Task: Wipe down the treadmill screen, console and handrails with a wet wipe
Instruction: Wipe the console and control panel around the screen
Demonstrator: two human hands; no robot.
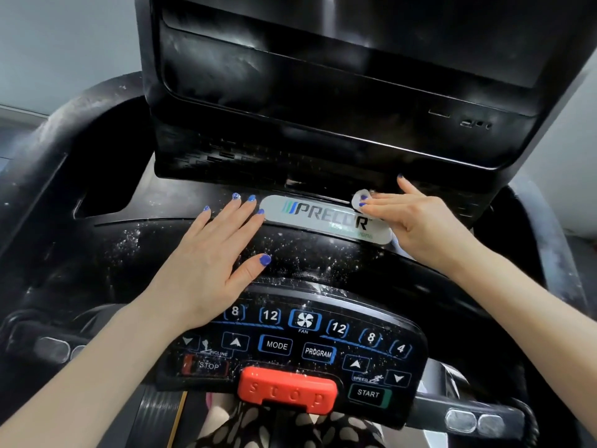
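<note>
The right hand pinches a small, bunched-up white wet wipe between its fingertips and presses it against the black plastic treadmill console, at the upper right end of the silver oval Precor logo plate. The left hand lies flat and released on the console, fingers straight and spread, its fingertips just touching the plate's left end; it holds nothing and seems only to brace.

The relation that matters is this: the logo plate's long axis runs left to right, tilting slightly down toward the right, and the wipe sits at its right end, so the unwiped length lies to the left of the right hand, toward the resting left hand. The right hand is the nearer and the only one equipped; a sweep leftward along the plate looks like the natural next stroke.

The wipe shows as a tight wad, mostly hidden under the fingers. The console's curved surface between the hands is speckled with white flecks, and the dark screen housing above shows smears, so much wiping likely remains.
</note>
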